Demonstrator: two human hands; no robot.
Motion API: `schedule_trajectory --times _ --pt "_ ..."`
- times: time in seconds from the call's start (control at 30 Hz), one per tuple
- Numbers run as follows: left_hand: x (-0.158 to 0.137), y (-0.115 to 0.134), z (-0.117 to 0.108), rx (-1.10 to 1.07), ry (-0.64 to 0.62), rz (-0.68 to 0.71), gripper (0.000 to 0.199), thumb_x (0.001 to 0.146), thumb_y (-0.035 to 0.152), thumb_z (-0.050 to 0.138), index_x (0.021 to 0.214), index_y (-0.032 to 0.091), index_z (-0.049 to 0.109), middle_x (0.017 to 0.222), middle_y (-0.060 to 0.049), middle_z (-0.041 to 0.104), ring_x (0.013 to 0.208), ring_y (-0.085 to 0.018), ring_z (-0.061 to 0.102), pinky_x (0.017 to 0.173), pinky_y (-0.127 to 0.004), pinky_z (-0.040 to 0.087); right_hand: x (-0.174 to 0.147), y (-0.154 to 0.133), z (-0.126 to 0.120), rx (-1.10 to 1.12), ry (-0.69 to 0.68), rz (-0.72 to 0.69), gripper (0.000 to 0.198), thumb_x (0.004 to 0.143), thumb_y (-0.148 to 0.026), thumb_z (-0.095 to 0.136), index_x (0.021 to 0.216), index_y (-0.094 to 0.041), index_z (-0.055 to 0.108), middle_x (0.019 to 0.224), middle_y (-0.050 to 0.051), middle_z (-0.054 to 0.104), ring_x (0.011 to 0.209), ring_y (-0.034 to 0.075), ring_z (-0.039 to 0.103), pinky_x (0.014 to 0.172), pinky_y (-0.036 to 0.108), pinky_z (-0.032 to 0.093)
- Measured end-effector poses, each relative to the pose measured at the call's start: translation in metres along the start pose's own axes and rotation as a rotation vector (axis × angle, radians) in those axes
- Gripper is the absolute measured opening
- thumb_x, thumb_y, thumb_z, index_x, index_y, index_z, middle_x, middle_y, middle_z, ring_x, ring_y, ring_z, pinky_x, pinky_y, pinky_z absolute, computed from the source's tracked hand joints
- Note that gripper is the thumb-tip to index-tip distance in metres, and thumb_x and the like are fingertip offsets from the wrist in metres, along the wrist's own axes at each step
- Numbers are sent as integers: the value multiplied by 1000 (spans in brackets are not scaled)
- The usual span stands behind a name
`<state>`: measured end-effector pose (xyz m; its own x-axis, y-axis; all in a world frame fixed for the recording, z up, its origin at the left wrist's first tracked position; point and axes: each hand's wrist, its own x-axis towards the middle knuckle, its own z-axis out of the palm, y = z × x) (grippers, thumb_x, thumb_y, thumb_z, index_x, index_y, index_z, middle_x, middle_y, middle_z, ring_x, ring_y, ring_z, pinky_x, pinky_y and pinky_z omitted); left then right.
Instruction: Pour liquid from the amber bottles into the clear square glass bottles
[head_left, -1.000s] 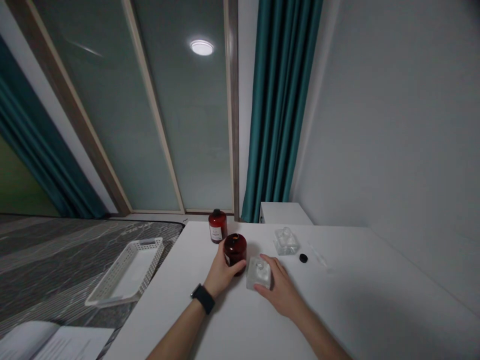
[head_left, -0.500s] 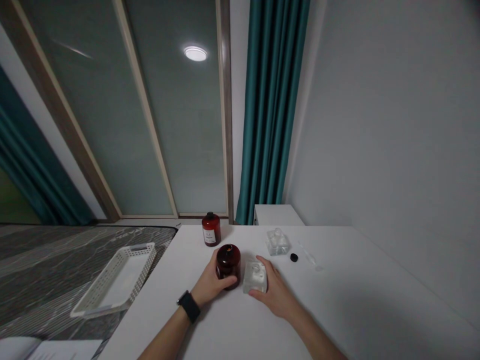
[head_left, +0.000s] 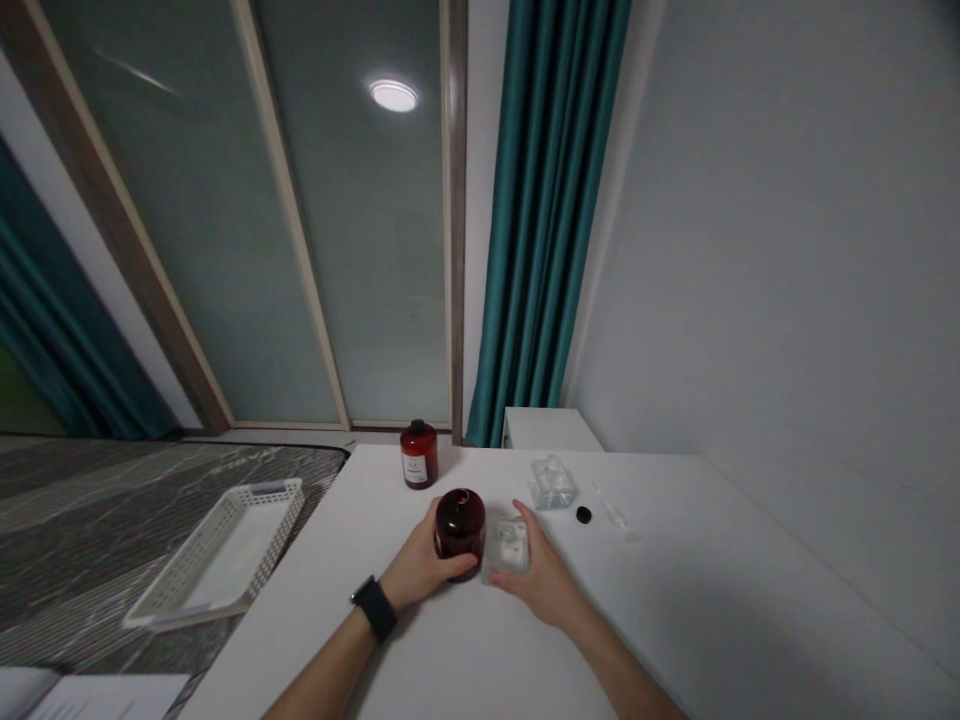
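Observation:
My left hand (head_left: 420,563) is wrapped around a dark reddish-brown bottle (head_left: 460,520), which stands uncapped on the white table. Its opening shows on top. Fingers of my right hand (head_left: 546,575) grip a clear square-looking container (head_left: 506,545) from its right side, close against the bottle; whether the two touch I cannot tell. What the container holds is too unclear to make out. Farther back stands a similar bottle (head_left: 418,456) with a white label and a black top. A small round black cap (head_left: 583,515) lies right of my right hand.
Behind my right hand is another clear container (head_left: 553,484). A thin clear item, possibly a dropper (head_left: 615,512), lies right of the cap on the white table (head_left: 450,660). A white perforated basket (head_left: 225,550) and an open book (head_left: 105,697) are at left.
My right hand has brought the clear container slightly left, closer to the bottle. My left hand keeps its hold on the bottle. The whole view has shifted a little.

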<state>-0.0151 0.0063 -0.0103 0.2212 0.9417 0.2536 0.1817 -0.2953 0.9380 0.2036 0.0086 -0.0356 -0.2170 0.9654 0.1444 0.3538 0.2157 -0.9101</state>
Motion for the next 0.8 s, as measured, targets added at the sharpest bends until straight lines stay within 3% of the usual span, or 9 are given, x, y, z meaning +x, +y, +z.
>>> schedule_trajectory --times 0.1,0.2,0.43,0.57,0.8 --pt "0 1 -1 8 -13 6 73 68 22 82 131 17 47 130 -13 61 122 -32 55 110 -48 38 1 -3 -5 26 -55 34 103 63 -16 80 148 -20 23 137 13 56 126 28 56 110 47 40" --pt "0 2 -1 8 -19 3 72 68 21 82 132 16 47 129 -13 61 120 -31 56 110 -48 39 2 -3 -8 32 -65 54 97 62 -15 80 145 -18 29 137 14 56 122 29 58 109 48 41" --pt "-1 1 1 7 3 14 72 68 23 83 131 17 48 129 -13 61 120 -31 56 109 -48 39 1 -4 -10 47 4 98 81 61 -17 78 134 -20 42 128 10 62 116 29 61 103 44 46" --pt "-3 2 2 19 30 38 73 69 23 82 132 16 47 129 -13 61 120 -31 57 110 -47 39 -2 -9 -14 117 38 83 82 61 -18 77 134 -20 40 124 10 63 112 27 63 99 42 49" --pt "-5 12 -1 200 43 130 73 67 20 82 131 17 48 132 -13 57 123 -31 54 110 -48 39 -8 -22 -17 232 94 28 74 63 -23 77 130 -22 44 115 7 64 102 26 65 92 42 53"
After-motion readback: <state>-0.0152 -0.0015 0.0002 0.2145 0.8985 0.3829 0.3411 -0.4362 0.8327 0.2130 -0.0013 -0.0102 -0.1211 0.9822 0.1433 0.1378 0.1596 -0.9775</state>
